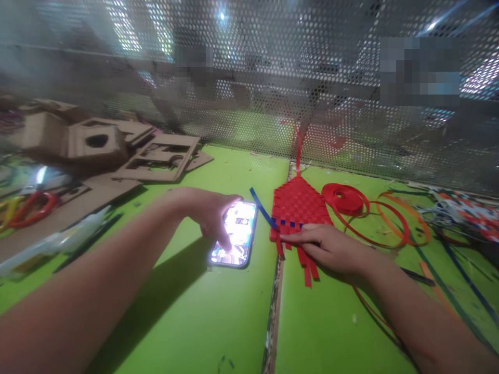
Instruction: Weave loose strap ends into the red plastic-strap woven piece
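So the red woven piece (302,202) lies flat near the middle of the green tabletop (187,317), right of the phone, loose strip ends poking out toward the person. A blue strip (261,208) is threaded through its lower rows, one end sticking out left. The phone (244,226) is lit up, but glare washes out the screen and whatever's on it is too small to read. There's a dark seam (274,317) down the table and a perforated metal screen (253,88) along the back. Cardboard pieces (97,140) and red-handled scissors (37,208) sit left, a red strip coil (346,200) right. Left hand (214,215) isn't clenched: fingers spread over the phone, thumb on the display. Right hand (327,244) is loosely open, resting on the weave's lower edge, index finger stretched out.
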`<act>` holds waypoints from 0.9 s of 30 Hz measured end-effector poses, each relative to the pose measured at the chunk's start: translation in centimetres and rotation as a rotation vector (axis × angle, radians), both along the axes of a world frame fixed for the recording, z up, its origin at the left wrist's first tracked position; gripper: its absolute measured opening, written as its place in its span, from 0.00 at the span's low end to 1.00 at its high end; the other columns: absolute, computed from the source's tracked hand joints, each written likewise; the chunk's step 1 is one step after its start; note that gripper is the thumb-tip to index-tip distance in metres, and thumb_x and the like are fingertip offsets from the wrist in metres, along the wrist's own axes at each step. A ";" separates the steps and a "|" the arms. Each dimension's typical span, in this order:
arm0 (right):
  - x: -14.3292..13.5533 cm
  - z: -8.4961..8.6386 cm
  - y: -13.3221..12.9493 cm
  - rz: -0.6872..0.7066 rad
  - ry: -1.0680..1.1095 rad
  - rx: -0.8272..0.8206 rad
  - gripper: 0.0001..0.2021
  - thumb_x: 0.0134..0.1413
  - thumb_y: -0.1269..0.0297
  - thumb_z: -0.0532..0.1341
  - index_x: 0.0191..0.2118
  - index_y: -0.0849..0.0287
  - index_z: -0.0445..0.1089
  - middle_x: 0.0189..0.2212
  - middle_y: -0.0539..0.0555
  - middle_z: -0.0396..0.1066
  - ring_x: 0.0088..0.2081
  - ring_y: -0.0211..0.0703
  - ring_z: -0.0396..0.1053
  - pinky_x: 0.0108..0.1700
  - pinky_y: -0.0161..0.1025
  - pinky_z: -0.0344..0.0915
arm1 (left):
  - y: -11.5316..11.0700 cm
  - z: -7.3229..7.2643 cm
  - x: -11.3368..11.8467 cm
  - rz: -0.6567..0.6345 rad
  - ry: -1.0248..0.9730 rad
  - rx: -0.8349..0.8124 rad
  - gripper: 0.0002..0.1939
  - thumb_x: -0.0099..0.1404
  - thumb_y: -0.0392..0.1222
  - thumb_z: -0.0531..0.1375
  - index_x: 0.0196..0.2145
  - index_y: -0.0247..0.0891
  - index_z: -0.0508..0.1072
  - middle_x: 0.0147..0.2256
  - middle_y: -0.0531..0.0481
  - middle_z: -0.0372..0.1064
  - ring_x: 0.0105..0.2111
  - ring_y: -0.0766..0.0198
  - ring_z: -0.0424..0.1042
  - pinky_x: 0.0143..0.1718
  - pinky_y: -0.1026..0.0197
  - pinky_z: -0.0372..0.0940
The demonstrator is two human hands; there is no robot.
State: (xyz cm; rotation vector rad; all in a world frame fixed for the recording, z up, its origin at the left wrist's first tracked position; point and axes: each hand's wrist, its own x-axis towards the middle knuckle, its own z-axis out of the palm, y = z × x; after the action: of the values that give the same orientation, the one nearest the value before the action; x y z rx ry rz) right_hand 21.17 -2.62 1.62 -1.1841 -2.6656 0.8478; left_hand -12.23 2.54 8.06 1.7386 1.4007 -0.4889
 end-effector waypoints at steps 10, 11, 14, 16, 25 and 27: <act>-0.2 0.4 -0.1 -0.005 -0.010 -0.003 0.25 0.75 0.67 0.54 0.69 0.40 0.71 0.47 0.56 0.81 0.43 0.47 0.75 0.47 0.43 0.68 | -0.2 -0.6 0.2 -0.067 0.052 0.129 0.75 0.50 0.70 0.75 0.80 0.51 0.35 0.74 0.32 0.56 0.46 0.47 0.82 0.45 0.56 0.77; -0.2 0.4 -0.1 -0.007 -0.013 -0.003 0.25 0.75 0.68 0.54 0.69 0.40 0.71 0.46 0.56 0.81 0.43 0.47 0.75 0.47 0.43 0.68 | -0.2 -0.3 0.2 -0.075 0.053 0.119 0.74 0.51 0.70 0.75 0.80 0.50 0.35 0.71 0.32 0.63 0.46 0.46 0.82 0.45 0.56 0.76; -0.2 0.4 -0.1 -0.001 -0.010 -0.007 0.25 0.74 0.68 0.54 0.70 0.40 0.71 0.45 0.56 0.81 0.42 0.47 0.75 0.47 0.43 0.67 | 0.0 0.3 0.1 -0.084 0.044 0.091 0.74 0.51 0.70 0.75 0.80 0.48 0.35 0.60 0.34 0.77 0.48 0.44 0.82 0.46 0.56 0.76; -0.2 0.4 -0.1 0.000 -0.005 -0.011 0.25 0.74 0.68 0.54 0.69 0.40 0.71 0.47 0.56 0.81 0.44 0.48 0.75 0.48 0.43 0.67 | 0.2 0.3 0.0 -0.087 0.033 0.085 0.74 0.52 0.70 0.74 0.80 0.47 0.34 0.56 0.35 0.79 0.48 0.44 0.82 0.46 0.56 0.76; -0.4 0.6 -0.2 -0.014 -0.006 -0.018 0.25 0.75 0.68 0.54 0.69 0.41 0.72 0.48 0.56 0.81 0.44 0.48 0.75 0.48 0.43 0.67 | 0.2 -0.1 0.1 -0.099 0.036 0.092 0.75 0.54 0.68 0.74 0.80 0.43 0.32 0.55 0.34 0.80 0.46 0.44 0.82 0.44 0.57 0.76; -0.4 0.6 -0.2 -0.013 -0.007 -0.019 0.25 0.75 0.68 0.54 0.69 0.41 0.72 0.47 0.56 0.81 0.44 0.47 0.75 0.47 0.43 0.67 | 0.3 0.1 0.1 -0.118 0.034 0.069 0.76 0.53 0.68 0.75 0.80 0.42 0.31 0.54 0.34 0.80 0.46 0.45 0.83 0.44 0.58 0.75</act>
State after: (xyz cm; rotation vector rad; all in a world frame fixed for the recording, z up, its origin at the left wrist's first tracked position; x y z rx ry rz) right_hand 20.75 -2.81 2.20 -1.2099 -2.6576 0.8709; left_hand -12.12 2.83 8.14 1.8849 1.3579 -0.5413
